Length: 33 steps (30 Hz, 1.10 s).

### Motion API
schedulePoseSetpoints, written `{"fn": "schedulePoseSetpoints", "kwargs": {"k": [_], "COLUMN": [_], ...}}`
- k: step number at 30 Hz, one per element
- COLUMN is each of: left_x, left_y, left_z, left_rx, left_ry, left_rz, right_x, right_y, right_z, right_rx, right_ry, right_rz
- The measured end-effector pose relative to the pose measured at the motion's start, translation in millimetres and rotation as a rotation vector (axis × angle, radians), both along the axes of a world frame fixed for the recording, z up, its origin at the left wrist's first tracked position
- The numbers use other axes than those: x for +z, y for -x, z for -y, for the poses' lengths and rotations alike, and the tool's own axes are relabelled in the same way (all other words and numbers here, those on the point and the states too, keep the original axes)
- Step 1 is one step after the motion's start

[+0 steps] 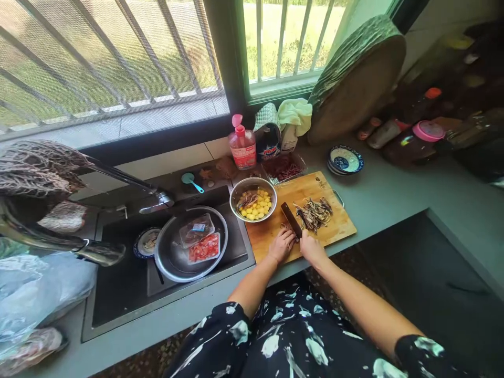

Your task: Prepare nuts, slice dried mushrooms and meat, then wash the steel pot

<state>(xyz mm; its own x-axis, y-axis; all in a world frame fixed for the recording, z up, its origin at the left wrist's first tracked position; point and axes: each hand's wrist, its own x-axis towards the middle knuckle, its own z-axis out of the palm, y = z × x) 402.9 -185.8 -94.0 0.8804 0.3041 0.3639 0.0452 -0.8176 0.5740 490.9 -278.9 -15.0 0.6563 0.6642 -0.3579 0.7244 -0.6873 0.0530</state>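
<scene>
Cleaver point(292, 220) sits centre frame on the cutting board point(338, 227); we see the right hand point(313, 249) with fingers wrapped round its handle. Left hand point(281, 245) presses curled fingers on small dark pieces beside the blade, with dried strips point(314, 213) just right.

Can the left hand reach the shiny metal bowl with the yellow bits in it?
Probably yes. The left hand rests on the wooden cutting board, just below the round metal bowl, and nothing lies between them.
</scene>
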Motion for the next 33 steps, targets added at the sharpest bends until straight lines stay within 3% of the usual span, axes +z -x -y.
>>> {"fn": "schedulePoseSetpoints", "kwargs": {"k": [7,13,19,25,33], "left_x": [2.1,7.2,9.9,8.1,2.4], "left_y": [8.5,16.6,7.4,6.7,6.2], "left_z": [-6.6,-25.3,-32.4,-31.9,-30.9], "left_rx": [-0.022,0.003,-0.106,-0.107,-0.071], "left_ry": [0.029,0.012,-0.039,-0.022,-0.015], "left_rz": [0.071,0.022,-0.04,-0.039,-0.036], "right_x": [17.2,25.0,18.5,13.2,10.3], "right_y": [-25.9,-2.7,14.7,18.6,24.7], "right_z": [15.5,12.1,-1.0,-2.7,21.2], "right_rx": [-0.08,-0.029,-0.089,-0.031,0.002], "right_ry": [-0.027,-0.056,-0.03,-0.023,0.023], "right_rz": [0.01,-0.054,-0.068,-0.059,-0.084]}}
